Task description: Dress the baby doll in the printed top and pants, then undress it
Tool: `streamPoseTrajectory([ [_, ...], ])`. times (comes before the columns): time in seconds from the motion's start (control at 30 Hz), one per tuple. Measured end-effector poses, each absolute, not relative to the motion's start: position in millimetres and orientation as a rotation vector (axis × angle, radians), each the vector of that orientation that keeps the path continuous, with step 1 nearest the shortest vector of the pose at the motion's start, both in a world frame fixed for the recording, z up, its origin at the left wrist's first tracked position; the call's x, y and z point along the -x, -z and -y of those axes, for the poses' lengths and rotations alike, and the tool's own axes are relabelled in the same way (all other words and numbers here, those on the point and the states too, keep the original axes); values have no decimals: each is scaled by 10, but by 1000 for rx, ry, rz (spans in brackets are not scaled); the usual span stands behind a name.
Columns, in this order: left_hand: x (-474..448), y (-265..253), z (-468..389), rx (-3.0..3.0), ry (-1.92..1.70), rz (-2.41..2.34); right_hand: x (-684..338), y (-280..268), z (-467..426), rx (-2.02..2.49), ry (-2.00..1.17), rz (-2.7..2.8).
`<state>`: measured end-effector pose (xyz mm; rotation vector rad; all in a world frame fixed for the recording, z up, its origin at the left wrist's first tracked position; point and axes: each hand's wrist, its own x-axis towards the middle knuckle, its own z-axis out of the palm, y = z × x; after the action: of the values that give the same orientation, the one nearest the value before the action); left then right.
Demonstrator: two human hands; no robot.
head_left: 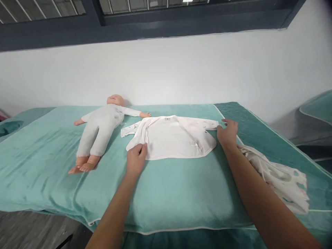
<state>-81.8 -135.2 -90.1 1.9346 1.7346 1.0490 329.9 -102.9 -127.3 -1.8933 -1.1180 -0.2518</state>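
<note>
A white baby shirt point(169, 138) lies spread out on the teal bed cover, its sleeves reaching to both sides and small prints on the cuffs. My left hand point(136, 157) is closed at the shirt's front left part, with thumb and fingers pinching the fabric near the hem. Beside the cuff of the right sleeve is my right hand point(228, 133), its thumb and fingers apart and nothing visible between them. To the left a baby doll point(103, 119) in a white body suit lies on its back, one hand close to the shirt's left shoulder.
A crumpled white printed cloth point(280, 176) lies at the right, partly behind my right forearm. The teal cover point(192, 193) drapes over the bed's front edge. Behind the bed stands a white wall point(166, 72) below a dark window frame point(181, 22).
</note>
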Motion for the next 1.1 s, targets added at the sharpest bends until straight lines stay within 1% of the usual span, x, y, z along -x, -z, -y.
streamPoseTrajectory([
  [0.23, 810, 885, 1359, -1941, -1050, -1740, -2974, 1253, 1059, 1923, 152, 1696],
  [0.3, 812, 887, 1360, -1946, -1048, -1740, -2920, 1220, 1086, 2028, 143, 1685],
  [0.43, 817, 891, 1362, -1955, -1041, -1738, -2897, 1144, 1135, 2220, 241, 1433],
  [0.5, 818, 891, 1362, -1954, -1041, -1735, -2874, 1104, 1152, 2163, 308, 1435],
  [0.57, 816, 889, 1362, -1949, -1045, -1730, -2816, 1073, 1160, 1989, 336, 1543],
  [0.67, 811, 885, 1363, -1938, -1047, -1730, -2697, 1072, 1143, 1730, 244, 1863],
  [0.77, 810, 881, 1364, -1938, -1043, -1733, -2644, 1115, 1098, 1750, 112, 2054],
  [0.93, 821, 894, 1359, -1941, -1043, -1716, -2765, 1162, 1052, 2107, 36, 1741],
  [1.1, 840, 947, 1359, -1930, -1083, -1728, -2844, 1207, 1074, 2248, 142, 1610],
])
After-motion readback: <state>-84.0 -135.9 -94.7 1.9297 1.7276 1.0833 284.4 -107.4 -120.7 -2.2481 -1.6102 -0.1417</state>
